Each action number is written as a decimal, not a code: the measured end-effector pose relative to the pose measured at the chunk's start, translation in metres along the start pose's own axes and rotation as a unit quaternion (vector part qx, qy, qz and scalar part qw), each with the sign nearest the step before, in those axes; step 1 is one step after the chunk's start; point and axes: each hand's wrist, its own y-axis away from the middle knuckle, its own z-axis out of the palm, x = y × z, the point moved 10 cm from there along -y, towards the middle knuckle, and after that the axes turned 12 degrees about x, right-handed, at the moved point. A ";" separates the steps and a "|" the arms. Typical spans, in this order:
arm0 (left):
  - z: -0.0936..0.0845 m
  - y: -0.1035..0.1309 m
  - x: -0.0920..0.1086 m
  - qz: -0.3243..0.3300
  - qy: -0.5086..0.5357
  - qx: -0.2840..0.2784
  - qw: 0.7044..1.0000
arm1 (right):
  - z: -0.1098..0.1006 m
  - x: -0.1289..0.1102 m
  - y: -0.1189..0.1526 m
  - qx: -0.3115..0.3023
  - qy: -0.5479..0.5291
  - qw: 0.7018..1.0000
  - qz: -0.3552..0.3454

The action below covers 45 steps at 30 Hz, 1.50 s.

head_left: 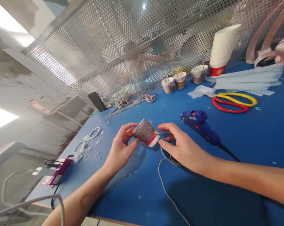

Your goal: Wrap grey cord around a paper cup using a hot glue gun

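A paper cup (144, 131), wound with grey-brown cord over most of its side, lies tilted above the blue table. Its red and white base part still shows at the right end. Fingers and thumb of my left hand (123, 142) grip the cup at its rim end. Close to the base, my right hand (178, 145) pinches the grey cord (161, 169), which runs down over the table toward the front edge. Part of the cord's coil is hidden under my right hand.
A blue glue gun (200, 125) lies right of my right hand, with red-and-yellow scissors (233, 102) behind it. Stacked paper cups (223, 50), pale glue sticks (248, 81) and small cord-wrapped cups (180, 80) stand or lie along the mesh screen (109, 44). A purple power strip (58, 172) sits left.
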 end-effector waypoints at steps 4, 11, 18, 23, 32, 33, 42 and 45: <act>0.012 0.006 -0.014 -0.066 0.101 -0.027 0.992 | 0.007 -0.002 0.004 -0.026 -0.028 0.999 -0.012; 0.016 0.016 -0.019 -0.080 0.078 -0.016 0.994 | 0.006 -0.009 0.005 -0.020 -0.026 0.998 -0.047; 0.014 0.022 -0.012 0.005 0.011 0.043 0.999 | 0.000 -0.021 0.007 -0.007 0.011 0.994 -0.104; 0.011 0.025 -0.009 0.045 0.008 0.081 0.996 | 0.003 -0.023 0.012 -0.036 0.035 0.996 -0.068; 0.015 0.028 -0.023 0.008 0.064 0.080 0.995 | 0.017 -0.049 0.042 -0.086 0.029 0.974 -0.206; 0.017 0.028 -0.024 0.003 0.076 0.075 0.994 | 0.020 -0.055 0.048 -0.098 0.054 0.961 -0.253; 0.028 0.022 -0.033 -0.109 0.157 0.052 0.980 | 0.042 -0.087 0.123 -0.267 0.183 0.763 -0.560; 0.028 0.022 -0.036 -0.114 0.167 0.048 0.978 | 0.024 -0.097 0.131 -0.283 0.136 0.753 -0.579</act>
